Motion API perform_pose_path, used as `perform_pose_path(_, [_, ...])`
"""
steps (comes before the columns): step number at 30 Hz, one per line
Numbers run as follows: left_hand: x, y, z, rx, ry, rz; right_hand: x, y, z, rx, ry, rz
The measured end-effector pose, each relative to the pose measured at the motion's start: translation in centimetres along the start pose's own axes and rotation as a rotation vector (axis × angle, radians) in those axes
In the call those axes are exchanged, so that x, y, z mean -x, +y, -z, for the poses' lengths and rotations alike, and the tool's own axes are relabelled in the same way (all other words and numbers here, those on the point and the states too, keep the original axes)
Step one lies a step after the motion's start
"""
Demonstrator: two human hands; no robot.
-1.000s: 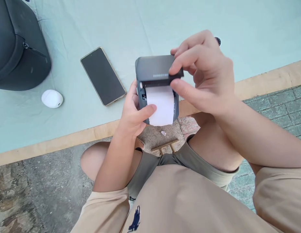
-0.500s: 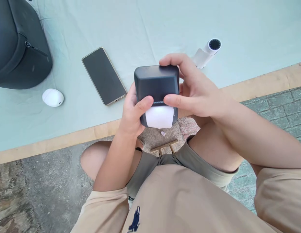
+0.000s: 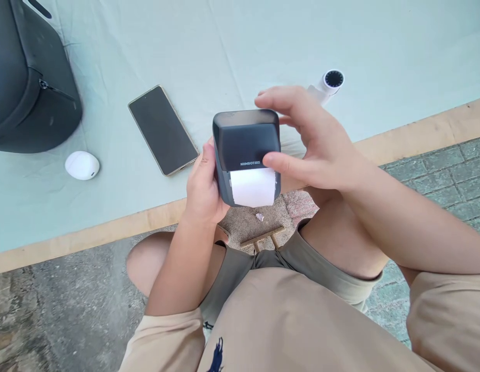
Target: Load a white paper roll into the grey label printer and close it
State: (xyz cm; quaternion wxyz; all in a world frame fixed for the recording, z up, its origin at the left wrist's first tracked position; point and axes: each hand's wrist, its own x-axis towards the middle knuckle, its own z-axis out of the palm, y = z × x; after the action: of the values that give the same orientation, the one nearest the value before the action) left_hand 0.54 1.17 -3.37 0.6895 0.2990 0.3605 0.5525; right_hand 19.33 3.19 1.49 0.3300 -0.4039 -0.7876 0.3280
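The left hand [image 3: 203, 188] cups the dark label printer [image 3: 246, 155] from its side and underneath, gripping it firmly, which steadies it in the air above the person's lap while the right hand [image 3: 313, 147] rests its thumb by the slot and curls loose fingers over the lid; white label paper [image 3: 252, 187] sticks out below the lid. The printer hangs just past the wooden edge [image 3: 418, 132] of the cloth-covered table [image 3: 263, 46]. On the cloth lie a phone [image 3: 163, 129], a white earbud case [image 3: 82, 165], a dark bag [image 3: 26, 82] and what may be a small handheld fan [image 3: 328, 84], with open cloth between them.
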Motion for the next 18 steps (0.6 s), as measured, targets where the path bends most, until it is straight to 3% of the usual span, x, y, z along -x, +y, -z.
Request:
perform_pose_path(4, [0.2, 0.4, -0.1, -0.017, 0.045, -0.025, 0.0, -0.2, 0.1, 0.033, -0.075, 0.058])
perform_pose_path(9, [0.2, 0.7, -0.4, 0.007, 0.053, 0.031, -0.2, -0.5, 0.3, 0.083, -0.073, 0.071])
perform_pose_path(14, [0.2, 1.0, -0.9, 0.108, -0.017, 0.108, -0.6, -1.3, 0.5, 0.299, 0.169, 0.071])
perform_pose_path(18, [0.3, 0.9, -0.8, 0.03, -0.039, 0.057, -1.5, -2.1, 0.6, 0.151, 0.335, -0.078])
